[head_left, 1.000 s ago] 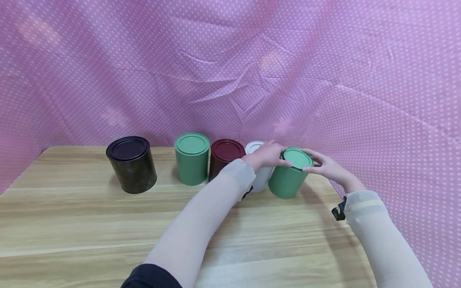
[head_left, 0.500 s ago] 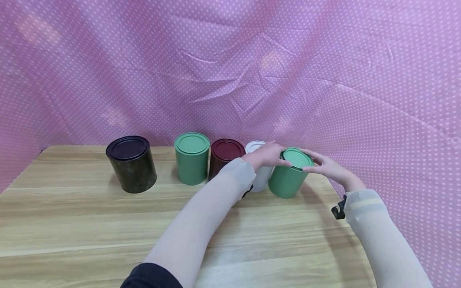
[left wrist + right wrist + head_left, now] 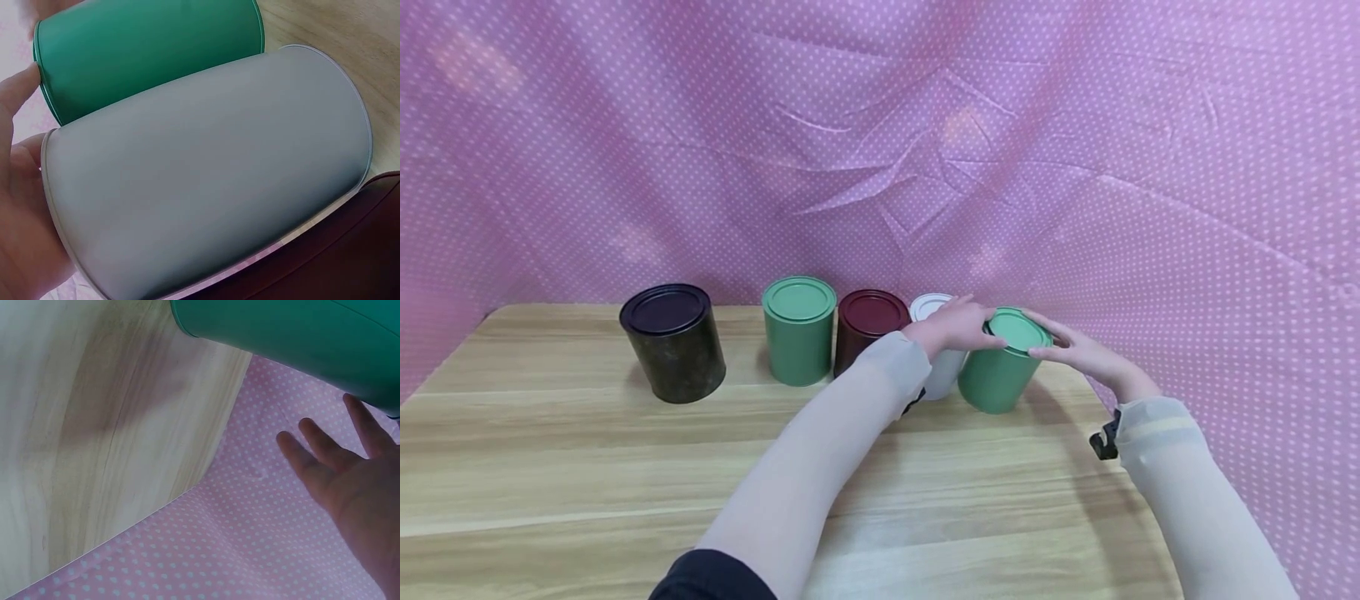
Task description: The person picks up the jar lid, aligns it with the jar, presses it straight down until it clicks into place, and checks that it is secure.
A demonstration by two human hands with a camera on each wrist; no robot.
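Note:
At the right end of a row of lidded cans stands a green can. My left hand reaches over the white can and holds the green can's lid rim from the left, thumb in front. On the other side, my right hand holds the same rim between thumb and index finger. In the right wrist view, the other fingers spread away from the green can. The left wrist view has the white can close up, hiding part of the left hand.
Left of the white can are a dark red can, a second green can and, farther left, a black can. All stand on a wooden table. Pink dotted cloth hangs behind and along the right edge.

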